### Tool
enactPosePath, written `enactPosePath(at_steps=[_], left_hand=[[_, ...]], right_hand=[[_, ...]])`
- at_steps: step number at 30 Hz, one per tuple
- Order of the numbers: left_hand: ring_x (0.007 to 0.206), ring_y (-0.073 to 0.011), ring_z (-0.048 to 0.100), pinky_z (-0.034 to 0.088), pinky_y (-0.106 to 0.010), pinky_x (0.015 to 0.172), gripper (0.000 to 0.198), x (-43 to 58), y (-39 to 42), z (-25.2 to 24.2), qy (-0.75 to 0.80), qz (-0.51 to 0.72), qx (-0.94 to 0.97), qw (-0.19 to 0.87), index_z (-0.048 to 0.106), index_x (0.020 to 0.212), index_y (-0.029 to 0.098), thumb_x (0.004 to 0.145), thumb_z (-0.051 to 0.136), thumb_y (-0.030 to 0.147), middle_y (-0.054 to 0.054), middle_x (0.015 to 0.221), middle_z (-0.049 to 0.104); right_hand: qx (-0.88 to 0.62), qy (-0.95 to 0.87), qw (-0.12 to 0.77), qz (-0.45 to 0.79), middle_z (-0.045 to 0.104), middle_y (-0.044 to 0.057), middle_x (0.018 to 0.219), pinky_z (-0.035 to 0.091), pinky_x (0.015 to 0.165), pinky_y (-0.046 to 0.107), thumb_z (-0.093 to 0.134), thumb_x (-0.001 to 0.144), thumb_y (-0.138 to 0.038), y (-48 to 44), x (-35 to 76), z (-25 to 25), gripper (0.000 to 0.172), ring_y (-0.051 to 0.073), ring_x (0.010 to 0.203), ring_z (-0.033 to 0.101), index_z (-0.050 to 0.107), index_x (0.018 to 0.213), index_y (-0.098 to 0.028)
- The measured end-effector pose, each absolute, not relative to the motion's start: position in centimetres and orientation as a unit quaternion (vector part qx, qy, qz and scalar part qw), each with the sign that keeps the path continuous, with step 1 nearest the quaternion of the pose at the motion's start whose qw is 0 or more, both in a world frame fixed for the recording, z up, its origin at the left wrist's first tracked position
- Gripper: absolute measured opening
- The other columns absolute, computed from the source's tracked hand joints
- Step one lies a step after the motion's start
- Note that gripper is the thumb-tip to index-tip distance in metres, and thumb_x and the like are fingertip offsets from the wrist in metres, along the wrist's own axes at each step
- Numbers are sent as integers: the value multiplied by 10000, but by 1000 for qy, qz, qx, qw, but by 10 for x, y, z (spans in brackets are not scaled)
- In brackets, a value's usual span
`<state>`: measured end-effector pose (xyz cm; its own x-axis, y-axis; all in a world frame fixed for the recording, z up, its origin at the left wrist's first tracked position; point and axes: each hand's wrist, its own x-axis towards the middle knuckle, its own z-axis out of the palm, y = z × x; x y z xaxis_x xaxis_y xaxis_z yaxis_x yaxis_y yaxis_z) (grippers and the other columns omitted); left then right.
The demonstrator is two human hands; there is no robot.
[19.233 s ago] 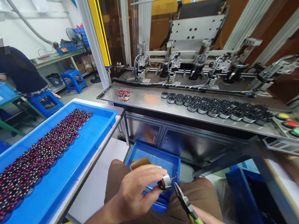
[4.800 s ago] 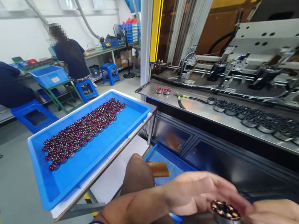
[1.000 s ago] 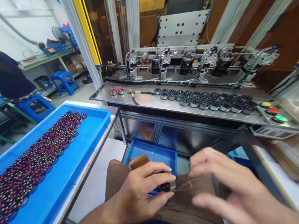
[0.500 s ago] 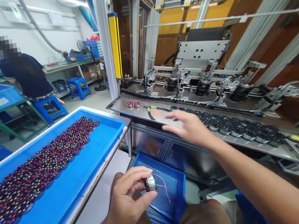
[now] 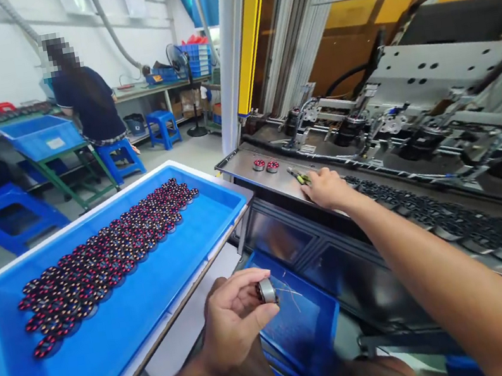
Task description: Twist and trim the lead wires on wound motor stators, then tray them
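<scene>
1. One small stator (image 5: pixel 267 290) sits pinched between the thumb and fingertips of the left hand (image 5: pixel 235 325), with the blue bin (image 5: pixel 304 333) just below the grip.
2. Hair-thin wire leads (image 5: pixel 288 291) trail from its far face, away from the palm. They look easy to kink or snap.
3. It seems light and rigid, with a smooth, perhaps slippery metal shell. The rim under the fingers is the safest hold, clear of the windings.
4. The right hand (image 5: pixel 328 189) lies on the cutters (image 5: pixel 299 176) on the steel shelf (image 5: pixel 247 166), well apart from that grip. I cannot tell whether it clasps them.
</scene>
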<state>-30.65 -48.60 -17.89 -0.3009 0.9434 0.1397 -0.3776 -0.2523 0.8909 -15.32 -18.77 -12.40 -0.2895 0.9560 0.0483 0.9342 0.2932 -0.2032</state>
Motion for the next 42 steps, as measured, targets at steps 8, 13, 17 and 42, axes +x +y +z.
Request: enactPosePath(at_steps=[8, 13, 17, 42], left_hand=[[845, -124, 697, 574, -217, 819, 326, -300, -494, -167, 377, 678, 387, 499, 740, 1086, 221, 774, 773, 132, -70, 1087, 692], [879, -128, 694, 570, -219, 848, 327, -288, -499, -163, 386, 659, 413, 496, 737, 1089, 222, 773, 779, 146, -70, 1127, 681], [918, -159, 696, 578, -246, 862, 329, -272, -499, -162, 383, 639, 432, 508, 737, 1087, 195, 763, 793, 173, -91, 1142, 676], [903, -175, 694, 569, -244, 820, 327, -225, -515, -149, 371, 584, 482, 538, 732, 1059, 151, 752, 812, 226, -110, 1086, 701]], right_hand=[[-530, -759, 251, 284, 687, 94, 1034, 537, 863, 437, 417, 980, -573, -204, -125, -91, 439, 225, 921, 649, 635, 1032, -195], [-429, -694, 360, 452, 701, 99, 921, 583, 695, 411, 332, 822, -796, -309, -81, -108, 672, 245, 721, 667, 549, 1147, -249], [-400, -655, 403, 498, 705, 70, 957, 599, 644, 307, 648, 847, -551, -443, -47, -173, 572, 207, 741, 697, 527, 1332, -274], [-348, -814, 428, 184, 683, 126, 1262, 594, 932, 428, 585, 912, -196, -545, -32, -207, 645, 315, 1098, 689, 376, 1520, -261]])
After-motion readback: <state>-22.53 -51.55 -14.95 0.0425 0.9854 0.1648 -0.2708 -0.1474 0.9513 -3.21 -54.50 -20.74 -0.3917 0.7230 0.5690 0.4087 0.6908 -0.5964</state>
